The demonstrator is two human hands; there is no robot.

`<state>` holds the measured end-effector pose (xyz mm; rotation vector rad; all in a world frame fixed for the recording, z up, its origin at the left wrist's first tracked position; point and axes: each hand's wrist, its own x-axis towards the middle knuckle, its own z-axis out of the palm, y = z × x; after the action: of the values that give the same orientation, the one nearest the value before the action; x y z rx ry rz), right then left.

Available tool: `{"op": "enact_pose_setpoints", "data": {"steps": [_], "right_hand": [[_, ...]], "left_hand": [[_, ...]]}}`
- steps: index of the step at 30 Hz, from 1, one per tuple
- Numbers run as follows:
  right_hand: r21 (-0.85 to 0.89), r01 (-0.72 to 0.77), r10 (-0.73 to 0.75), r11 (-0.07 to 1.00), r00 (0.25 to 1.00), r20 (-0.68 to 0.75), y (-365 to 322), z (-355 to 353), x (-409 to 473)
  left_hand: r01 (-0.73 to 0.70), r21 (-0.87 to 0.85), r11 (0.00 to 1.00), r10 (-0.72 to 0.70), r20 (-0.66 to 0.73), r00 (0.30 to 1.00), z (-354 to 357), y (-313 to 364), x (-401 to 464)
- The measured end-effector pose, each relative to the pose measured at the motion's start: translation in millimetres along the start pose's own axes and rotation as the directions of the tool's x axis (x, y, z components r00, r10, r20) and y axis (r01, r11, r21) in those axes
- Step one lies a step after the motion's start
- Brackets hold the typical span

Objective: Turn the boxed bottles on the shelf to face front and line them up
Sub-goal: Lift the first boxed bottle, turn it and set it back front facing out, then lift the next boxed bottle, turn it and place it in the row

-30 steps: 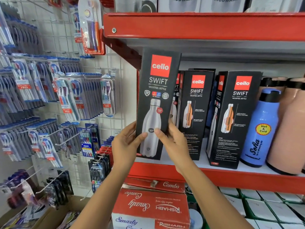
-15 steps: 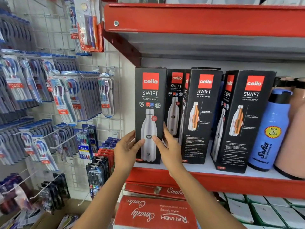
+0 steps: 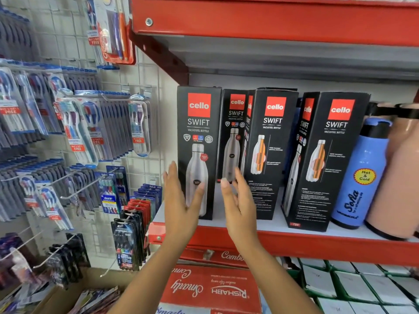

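Note:
Several black Cello Swift bottle boxes stand on the red shelf [image 3: 294, 243]. The leftmost box [image 3: 198, 132] stands upright at the front edge, its steel-bottle picture facing me. A second box [image 3: 233, 132] stands farther back behind it. The third box [image 3: 269, 152] and the fourth box [image 3: 328, 159] are turned slightly, each showing a side panel. My left hand [image 3: 179, 200] is open just in front of the leftmost box's lower left. My right hand [image 3: 238, 200] is open to that box's right. Neither hand holds anything.
A blue Hot & Cold flask [image 3: 360, 173] and a peach jug [image 3: 399, 171] stand right of the boxes. Toothbrush packs [image 3: 74, 132] hang on a wire grid to the left. A red Rishabh carton [image 3: 210, 288] sits below. Another red shelf [image 3: 272, 17] is overhead.
The leftmost box was lifted and tilted in both hands, then set upright on the shelf edge. Both hands have now let go and drawn back a little, fingers spread.

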<state>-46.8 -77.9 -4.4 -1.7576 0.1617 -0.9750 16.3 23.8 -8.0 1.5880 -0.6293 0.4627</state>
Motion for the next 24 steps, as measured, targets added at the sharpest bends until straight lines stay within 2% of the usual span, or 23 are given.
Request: {"op": "enact_pose_setpoints", "data": {"steps": [4, 6, 9, 12, 15, 19, 24], "right_hand": [[-0.03, 0.081, -0.084, 0.996, 0.987, -0.14, 4.3, -32.1, -14.6], [-0.039, 0.071, -0.078, 0.997, 0.978, -0.195, 7.7, -49.0, -15.6], [-0.015, -0.017, 0.013, 1.0, 0.978, -0.209, 11.7, -69.6, -11.8], [0.017, -0.145, 0.146, 0.989, 0.978, -0.146, 10.2, -82.5, -5.7], [0.016, -0.245, 0.245, 0.969, 0.967, -0.075, 11.1, -91.7, 4.4], [0.003, -0.332, 0.332, 0.943, 0.943, -0.005, 14.3, -96.9, 18.3], [0.019, -0.331, 0.33, 0.943, 0.943, 0.035, 11.9, -97.0, 21.9]], "left_hand": [[-0.174, 0.083, 0.981, 0.172, 0.027, 0.985, 22.3, 10.7, -20.1], [-0.196, 0.049, 0.979, 0.192, 0.076, 0.978, 37.4, 16.8, -30.4], [-0.09, -0.129, 0.988, 0.114, 0.19, 0.975, 60.1, 25.4, -39.5], [0.057, -0.226, 0.972, 0.005, 0.265, 0.964, 81.6, 25.0, -39.5], [0.199, -0.219, 0.955, -0.119, 0.33, 0.936, 96.3, 26.1, -32.2], [0.286, -0.198, 0.938, -0.192, 0.389, 0.901, 100.9, 33.2, -20.6], [0.296, -0.234, 0.926, -0.184, 0.405, 0.895, 97.9, 33.8, -18.1]]}}
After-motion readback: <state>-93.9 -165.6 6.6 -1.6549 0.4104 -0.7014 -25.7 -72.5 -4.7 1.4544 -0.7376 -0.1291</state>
